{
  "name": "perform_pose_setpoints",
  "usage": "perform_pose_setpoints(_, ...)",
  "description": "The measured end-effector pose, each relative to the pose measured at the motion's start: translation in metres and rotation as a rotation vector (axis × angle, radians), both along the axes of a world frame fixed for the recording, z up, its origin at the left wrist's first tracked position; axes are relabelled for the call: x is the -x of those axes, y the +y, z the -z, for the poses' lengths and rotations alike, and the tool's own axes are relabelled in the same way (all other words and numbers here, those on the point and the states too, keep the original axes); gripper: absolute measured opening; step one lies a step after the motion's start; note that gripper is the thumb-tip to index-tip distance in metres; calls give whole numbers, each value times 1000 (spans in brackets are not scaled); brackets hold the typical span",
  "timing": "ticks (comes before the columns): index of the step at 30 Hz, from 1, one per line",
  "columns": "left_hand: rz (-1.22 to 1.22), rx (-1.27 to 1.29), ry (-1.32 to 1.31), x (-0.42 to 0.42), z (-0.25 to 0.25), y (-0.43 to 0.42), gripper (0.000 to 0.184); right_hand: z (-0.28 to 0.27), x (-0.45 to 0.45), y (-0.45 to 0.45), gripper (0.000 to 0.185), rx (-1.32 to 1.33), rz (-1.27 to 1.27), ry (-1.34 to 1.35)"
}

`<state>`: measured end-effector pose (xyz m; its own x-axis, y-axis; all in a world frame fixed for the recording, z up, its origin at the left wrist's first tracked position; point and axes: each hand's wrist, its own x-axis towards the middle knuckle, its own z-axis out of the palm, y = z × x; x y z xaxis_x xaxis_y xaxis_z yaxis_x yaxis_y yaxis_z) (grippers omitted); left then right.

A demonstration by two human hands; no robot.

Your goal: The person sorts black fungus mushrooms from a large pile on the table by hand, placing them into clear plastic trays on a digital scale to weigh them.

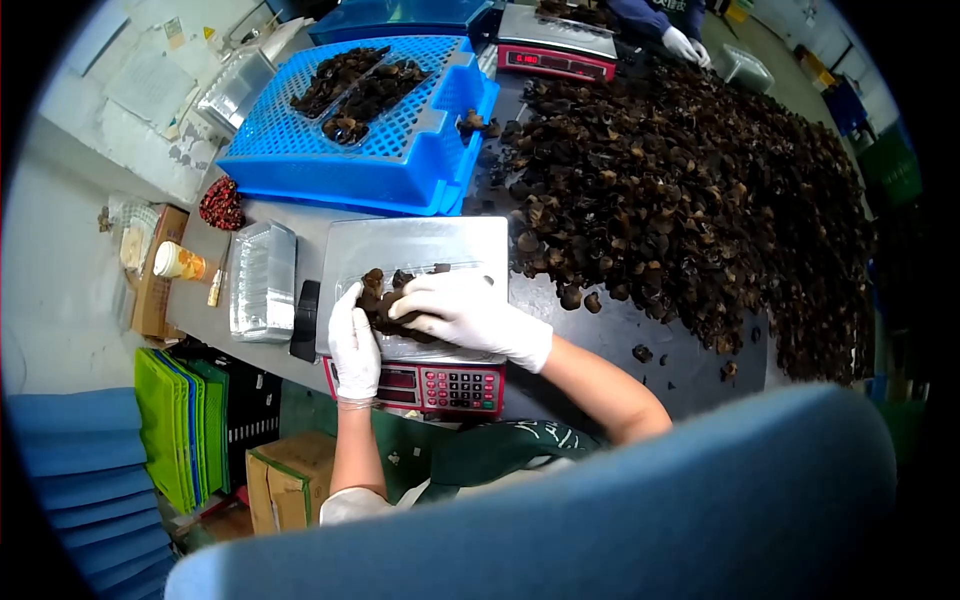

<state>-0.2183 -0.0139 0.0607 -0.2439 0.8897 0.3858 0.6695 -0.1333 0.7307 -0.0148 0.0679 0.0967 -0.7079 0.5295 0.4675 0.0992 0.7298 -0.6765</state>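
Note:
Both my hands wear white gloves and work over a red scale (418,238) with a metal plate. On the plate, dark brown fungus pieces (373,282) lie in a clear tray whose edges are partly hidden. My left hand (353,345) rests at the left side of the pieces, its fingers pointing up along the tray. From the right, my right hand (458,310) reaches over the pieces, fingers curled onto some dark ones. The scale's keypad (458,388) shows below my right hand.
A large pile of dark fungus (650,190) covers the table's right. Blue crates (330,185) holding filled trays stand at the back left. Stacked clear trays (264,285) sit left of the scale. Another scale (556,62) and a co-worker's gloved hands (686,47) are at the back.

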Motion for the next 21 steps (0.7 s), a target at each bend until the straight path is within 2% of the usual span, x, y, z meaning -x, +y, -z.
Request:
perform_pose_setpoints(2, 11, 8, -27, 0, 13, 0, 36, 11, 25, 2, 22, -170, -6, -141)
perform_pose_setpoints(3, -17, 45, -29, -1, 17, 2, 38, 16, 33, 4, 29, -259, -1, -187)
perform_pose_setpoints(4, -16, 43, -30, -2, 20, 0, 38, 21, 35, 4, 29, -262, -8, -185)
perform_pose_setpoints(6, -44, 5, 18, -2, 23, -1, 37, 24, 37, 4, 41, -285, 76, -296)
perform_pose_setpoints(7, -50, 4, 2, -1, 24, -1, 38, 21, 36, 4, 50, -219, 40, -323)
perform_pose_setpoints(8, -64, 5, 1, 0, 23, -2, 38, 18, 34, 6, 50, -219, 26, -323)
perform_pose_setpoints(11, -90, 11, -146, 5, 13, -5, 37, 8, 21, 15, 46, -22, -74, -105)
perform_pose_setpoints(12, -97, -15, -103, 10, 11, -6, 36, 1, 11, 19, 43, 18, -59, -39)
perform_pose_setpoints(16, -161, -82, -73, 40, 10, -9, 35, -27, -33, 19, 29, 482, 73, 91)
perform_pose_setpoints(21, -73, -93, 1, 58, -17, 0, 32, -4, -55, 18, 23, 162, 168, -24)
